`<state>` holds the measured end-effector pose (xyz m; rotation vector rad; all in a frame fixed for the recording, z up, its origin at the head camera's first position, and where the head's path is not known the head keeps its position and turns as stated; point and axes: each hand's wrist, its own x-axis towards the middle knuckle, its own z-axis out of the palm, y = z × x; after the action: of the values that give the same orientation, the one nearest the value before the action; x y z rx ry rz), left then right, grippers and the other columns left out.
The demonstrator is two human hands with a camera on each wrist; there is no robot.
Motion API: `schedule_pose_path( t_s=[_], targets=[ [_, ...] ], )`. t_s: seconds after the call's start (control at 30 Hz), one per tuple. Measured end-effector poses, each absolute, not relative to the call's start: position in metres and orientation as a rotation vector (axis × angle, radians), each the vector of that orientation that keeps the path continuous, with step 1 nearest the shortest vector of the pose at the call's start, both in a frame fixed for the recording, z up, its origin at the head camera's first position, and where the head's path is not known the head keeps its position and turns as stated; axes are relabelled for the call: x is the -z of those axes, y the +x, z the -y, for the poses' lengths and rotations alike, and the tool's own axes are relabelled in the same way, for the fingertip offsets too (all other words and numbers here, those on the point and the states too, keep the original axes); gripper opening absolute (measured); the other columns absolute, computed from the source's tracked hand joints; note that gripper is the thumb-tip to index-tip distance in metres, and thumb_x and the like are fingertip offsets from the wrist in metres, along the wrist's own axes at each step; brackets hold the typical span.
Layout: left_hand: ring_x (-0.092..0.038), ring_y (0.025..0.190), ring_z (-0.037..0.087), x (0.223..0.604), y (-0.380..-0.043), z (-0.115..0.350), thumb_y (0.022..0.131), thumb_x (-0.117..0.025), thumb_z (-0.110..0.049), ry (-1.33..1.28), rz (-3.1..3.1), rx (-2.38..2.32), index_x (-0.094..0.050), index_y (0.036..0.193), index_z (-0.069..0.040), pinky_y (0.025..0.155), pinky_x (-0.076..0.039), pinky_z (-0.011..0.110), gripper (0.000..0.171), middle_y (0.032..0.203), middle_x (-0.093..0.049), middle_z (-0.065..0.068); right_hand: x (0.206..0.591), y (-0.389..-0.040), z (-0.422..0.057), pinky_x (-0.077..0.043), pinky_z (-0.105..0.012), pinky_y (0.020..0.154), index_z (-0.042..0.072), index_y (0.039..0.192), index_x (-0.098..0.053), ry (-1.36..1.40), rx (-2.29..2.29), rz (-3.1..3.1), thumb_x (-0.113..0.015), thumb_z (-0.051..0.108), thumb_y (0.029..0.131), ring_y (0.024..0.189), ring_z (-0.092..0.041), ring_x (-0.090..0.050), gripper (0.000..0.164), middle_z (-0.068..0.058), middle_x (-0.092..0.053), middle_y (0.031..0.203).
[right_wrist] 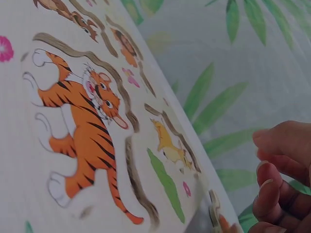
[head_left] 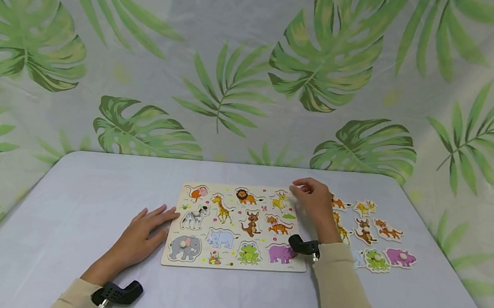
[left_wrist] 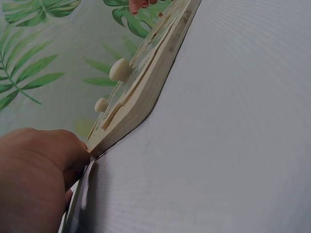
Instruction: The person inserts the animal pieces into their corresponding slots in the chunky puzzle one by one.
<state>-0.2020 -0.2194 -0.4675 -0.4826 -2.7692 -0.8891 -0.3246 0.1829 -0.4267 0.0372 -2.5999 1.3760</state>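
A wooden animal puzzle board (head_left: 231, 263) lies on the table. My left hand (head_left: 142, 237) rests at its left edge, fingers stretched out and fingertips right at the rim. The elephant piece (head_left: 185, 247) sits in the lower left recess, and its round knob (left_wrist: 120, 71) stands up in the left wrist view. My right hand (head_left: 316, 203) is over the board's upper right corner, near the printed yellow antelope (head_left: 279, 200). Its fingers (right_wrist: 284, 141) are loosely bent with nothing between them. The printed tiger recess (right_wrist: 87, 126) shows large in the right wrist view.
Loose knobbed pieces lie right of the board: a hippo (head_left: 400, 257), a frog (head_left: 376, 260), a tiger (head_left: 388, 230), a kangaroo (head_left: 365, 231), an antelope (head_left: 365, 208) and others partly behind the right arm. A leaf-patterned cloth (head_left: 230, 136) hangs behind the white table (head_left: 94, 195).
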Motion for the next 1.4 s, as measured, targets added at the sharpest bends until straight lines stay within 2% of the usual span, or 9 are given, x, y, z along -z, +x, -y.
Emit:
schedule_pose_path(
  t_s=[0.37,0.7,1.03,1.4],
  targets=[
    [-0.033,0.140,0.030,0.468,-0.203,0.220,0.095,-0.058,-0.012,-0.479,2.771,0.885,-0.057,0.136,-0.015,0.117,-0.011,0.055,0.041,0.145,-0.048,0.005,0.428,-0.329,-0.199,-0.045,-0.028,0.054,0.012,0.109,-0.070,-0.056,-1.357,2.575,-0.069,0.030,0.089,0.069,-0.020,-0.056,0.027,-0.008,-0.062,0.089],
    [-0.033,0.140,0.030,0.468,-0.203,0.221,0.095,-0.058,-0.012,-0.485,2.772,0.880,-0.056,0.136,-0.015,0.117,-0.011,0.055,0.042,0.145,-0.048,0.006,0.430,-0.330,-0.207,-0.044,-0.030,0.062,0.008,0.109,-0.070,-0.076,-1.332,2.570,-0.068,0.027,0.090,0.077,-0.023,-0.054,0.027,-0.011,-0.062,0.092],
    [-0.034,0.140,0.030,0.469,-0.202,0.221,0.095,-0.058,-0.013,-0.484,2.772,0.877,-0.056,0.136,-0.015,0.117,-0.011,0.055,0.041,0.145,-0.048,0.005,0.441,-0.332,-0.215,-0.042,-0.031,0.061,0.007,0.106,-0.070,-0.152,-1.365,2.572,-0.068,0.026,0.089,0.074,-0.023,-0.048,0.025,-0.010,-0.058,0.086],
    [-0.034,0.140,0.030,0.467,-0.201,0.221,0.094,-0.059,-0.012,-0.484,2.765,0.891,-0.057,0.136,-0.014,0.117,-0.011,0.055,0.041,0.145,-0.048,0.007,0.448,-0.334,-0.216,-0.040,-0.032,0.063,0.007,0.103,-0.070,-0.155,-1.350,2.582,-0.068,0.027,0.089,0.073,-0.023,-0.049,0.025,-0.009,-0.059,0.083]
  ],
)
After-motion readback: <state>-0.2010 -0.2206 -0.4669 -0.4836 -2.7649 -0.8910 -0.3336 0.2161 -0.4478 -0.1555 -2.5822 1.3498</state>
